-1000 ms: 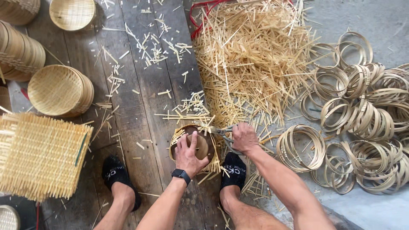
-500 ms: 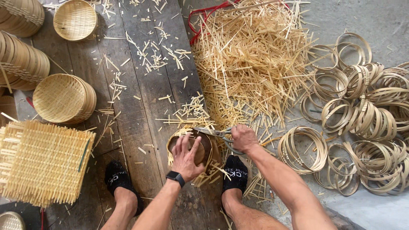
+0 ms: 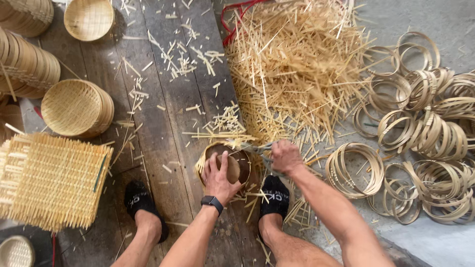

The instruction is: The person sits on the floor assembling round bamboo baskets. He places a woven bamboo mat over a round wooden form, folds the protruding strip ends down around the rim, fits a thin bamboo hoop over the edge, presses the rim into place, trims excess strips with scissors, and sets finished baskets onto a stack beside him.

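Weathered floorboards (image 3: 163,148) run away from me, littered with bamboo offcuts, a heap of splints (image 3: 292,69) at the far right edge. Between my feet sits the small basket (image 3: 225,165), mouth down. My left hand (image 3: 220,175) lies spread flat on it, pinning it. My right hand (image 3: 284,157), just right of it, is closed round scissors (image 3: 257,148), blades pointing left along the far rim. Hoops (image 3: 420,128) lie well apart, right.

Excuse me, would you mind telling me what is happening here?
A person sits on a plank floor. The left hand presses a round mould onto a woven mat, while the right hand works shears along its rim. Cut strips, hoops and finished baskets lie around.
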{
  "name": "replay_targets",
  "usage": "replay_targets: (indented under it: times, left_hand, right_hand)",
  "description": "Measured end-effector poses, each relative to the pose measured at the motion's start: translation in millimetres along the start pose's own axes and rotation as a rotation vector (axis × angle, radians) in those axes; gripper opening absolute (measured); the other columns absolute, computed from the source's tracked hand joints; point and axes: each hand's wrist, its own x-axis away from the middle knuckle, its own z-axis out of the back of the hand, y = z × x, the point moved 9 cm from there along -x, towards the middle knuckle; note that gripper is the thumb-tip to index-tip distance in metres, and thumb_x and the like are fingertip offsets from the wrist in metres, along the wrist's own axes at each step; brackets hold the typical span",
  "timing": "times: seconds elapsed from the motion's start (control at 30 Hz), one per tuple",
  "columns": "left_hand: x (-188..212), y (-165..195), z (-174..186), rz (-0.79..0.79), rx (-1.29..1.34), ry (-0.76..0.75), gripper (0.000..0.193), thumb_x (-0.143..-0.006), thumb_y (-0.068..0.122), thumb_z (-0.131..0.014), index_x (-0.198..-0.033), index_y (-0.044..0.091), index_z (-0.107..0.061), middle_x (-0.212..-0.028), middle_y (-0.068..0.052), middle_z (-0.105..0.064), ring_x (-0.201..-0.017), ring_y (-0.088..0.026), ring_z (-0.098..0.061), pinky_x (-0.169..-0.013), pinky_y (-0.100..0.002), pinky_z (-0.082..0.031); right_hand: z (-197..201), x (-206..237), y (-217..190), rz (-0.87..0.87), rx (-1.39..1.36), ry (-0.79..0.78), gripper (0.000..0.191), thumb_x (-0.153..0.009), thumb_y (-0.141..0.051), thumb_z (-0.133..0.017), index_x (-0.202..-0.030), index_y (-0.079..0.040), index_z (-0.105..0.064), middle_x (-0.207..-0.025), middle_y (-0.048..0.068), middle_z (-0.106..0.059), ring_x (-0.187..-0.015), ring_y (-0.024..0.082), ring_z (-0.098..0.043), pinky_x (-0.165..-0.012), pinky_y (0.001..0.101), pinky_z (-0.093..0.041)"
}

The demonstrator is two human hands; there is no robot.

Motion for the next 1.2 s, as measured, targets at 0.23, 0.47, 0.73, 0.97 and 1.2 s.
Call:
replay_targets:
  times: [0.23,0.47,0.73,0.97,1.2]
  left_hand:
    - [-2,-9,-9,0.027,0.051,-0.062,0.108,-0.053,0.020,-0.090,-0.149,0.027,-0.041,-0.152,-0.014,-0.032,-0.136,-0.044,-0.031,-0.107,-0.060,-0.036]
    - [-6,-19,-7,-0.179,0.033,-0.130,0.108,-0.051,0.018,-0.087,-0.149,0.028,-0.044,-0.152,-0.012,-0.034,-0.137,-0.042,-0.033,-0.110,-0.059,-0.035]
    - [-12,-15,-14,-0.272,-0.069,-0.322,0.112,-0.051,0.016,-0.087,-0.150,0.035,-0.039,-0.154,-0.008,-0.032,-0.143,-0.039,-0.029,-0.117,-0.055,-0.031]
    - [-7,-19,-8,0.074,0.077,-0.086,0.123,-0.051,0.029,-0.095,-0.152,0.026,-0.026,-0.152,-0.017,-0.023,-0.141,-0.045,-0.021,-0.114,-0.062,-0.024]
    - [-5,-14,-17,-0.045,0.070,-0.046,0.108,-0.057,0.024,-0.087,-0.154,0.024,-0.038,-0.153,-0.011,-0.035,-0.140,-0.040,-0.031,-0.114,-0.059,-0.031]
  right_hand:
    - [44,18,-22,0.169,0.119,0.700,0.040,-0.065,-0.040,-0.071,-0.075,-0.002,-0.060,-0.073,0.013,-0.058,-0.066,0.025,-0.056,-0.058,0.0391,-0.049]
    - [19,-6,-9,0.147,0.090,0.406,0.018,-0.083,-0.025,-0.071,-0.081,-0.008,-0.065,-0.080,0.009,-0.060,-0.073,0.021,-0.059,-0.064,0.0345,-0.049]
    - [26,-6,-29,0.145,0.183,0.461,0.050,-0.080,-0.051,-0.070,-0.079,-0.001,-0.068,-0.073,0.013,-0.064,-0.065,0.023,-0.062,-0.060,0.0370,-0.056]
    - [30,-6,-7,0.156,0.069,0.405,0.036,-0.085,-0.041,-0.070,-0.087,-0.005,-0.067,-0.084,0.012,-0.063,-0.077,0.024,-0.063,-0.067,0.0377,-0.054]
    - [40,-4,-29,0.172,0.135,0.528,0.053,-0.064,-0.051,-0.077,-0.077,-0.001,-0.066,-0.076,0.013,-0.064,-0.073,0.026,-0.064,-0.064,0.0383,-0.056]
